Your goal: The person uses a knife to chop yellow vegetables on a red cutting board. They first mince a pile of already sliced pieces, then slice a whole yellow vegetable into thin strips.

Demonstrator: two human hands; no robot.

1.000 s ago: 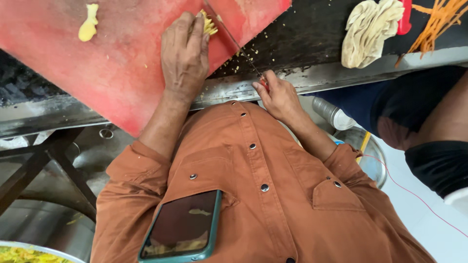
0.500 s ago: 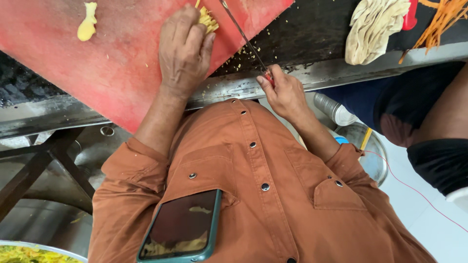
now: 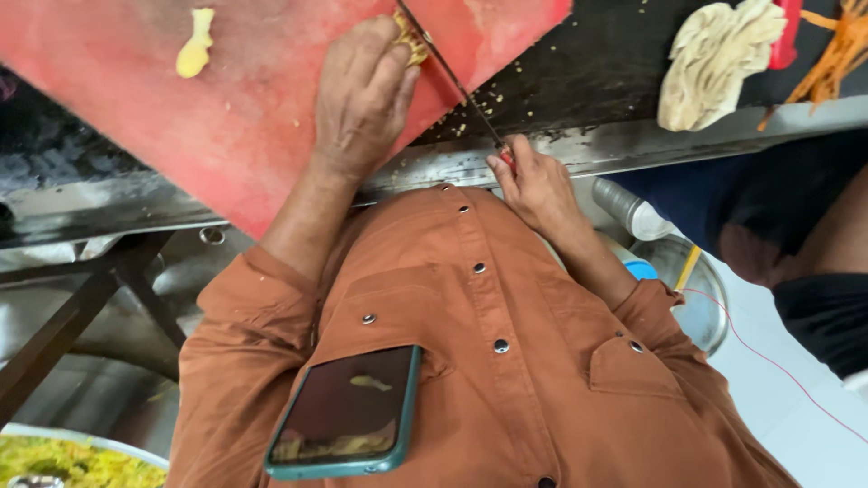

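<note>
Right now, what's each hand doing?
Left hand: closed, fingers pinning a yellow food piece on the red cutting board.
Right hand: closed around the knife handle.

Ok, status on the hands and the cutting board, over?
Left hand pins yellow piece on red board. Right hand grips knife, blade beside the piece. Another yellow bit lies off left, nothing blocking.

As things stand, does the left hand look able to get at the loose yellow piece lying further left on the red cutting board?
Probably yes. The yellow piece lies alone on the red cutting board, nothing between, but the left hand would have to let go of the food it pins beside the knife.
</note>
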